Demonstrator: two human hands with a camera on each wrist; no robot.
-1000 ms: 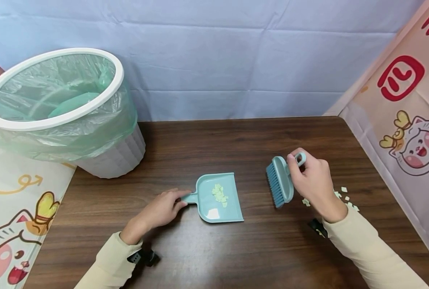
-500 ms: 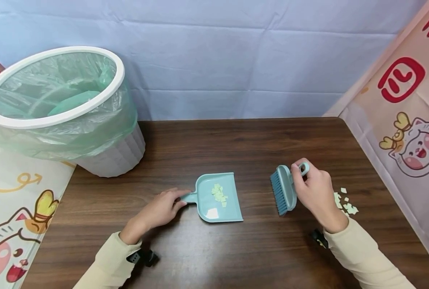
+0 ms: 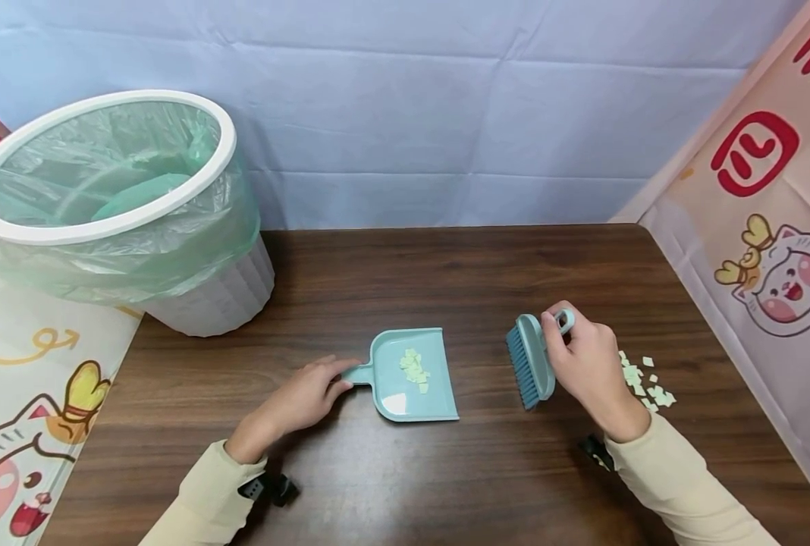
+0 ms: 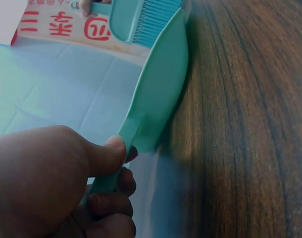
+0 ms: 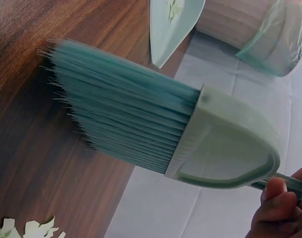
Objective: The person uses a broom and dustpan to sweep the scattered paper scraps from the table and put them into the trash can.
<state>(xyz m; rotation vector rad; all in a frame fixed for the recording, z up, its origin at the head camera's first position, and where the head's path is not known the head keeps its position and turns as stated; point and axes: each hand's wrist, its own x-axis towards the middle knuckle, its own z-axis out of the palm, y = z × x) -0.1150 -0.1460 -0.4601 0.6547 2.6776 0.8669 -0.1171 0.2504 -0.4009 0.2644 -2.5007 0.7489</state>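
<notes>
My left hand (image 3: pixel 302 396) grips the handle of a light teal dustpan (image 3: pixel 384 402) on the wooden table; the left wrist view shows the thumb on top and fingers curled beneath. On the pan lies a small heap of pale green paper scraps (image 3: pixel 413 365). To the right, my right hand (image 3: pixel 591 364) holds a teal hand brush (image 3: pixel 536 356) by its looped handle, bristles (image 5: pixel 121 109) pointing left toward the pan's open edge, with a gap between. More paper scraps (image 3: pixel 659 396) are scattered beside the right wrist, partly hidden behind it.
A white bin (image 3: pixel 217 296) lined with a translucent green bag (image 3: pixel 193 254) stands at the table's left rear. The wooden table (image 3: pixel 446 280) ends against a pale blue cloth backdrop (image 3: pixel 391 114). Printed cartoon panels border both sides.
My right hand and the brush have moved slightly toward the near edge of the table, uncovering more of the scattered scraps. The left hand and dustpan have stayed in place.
</notes>
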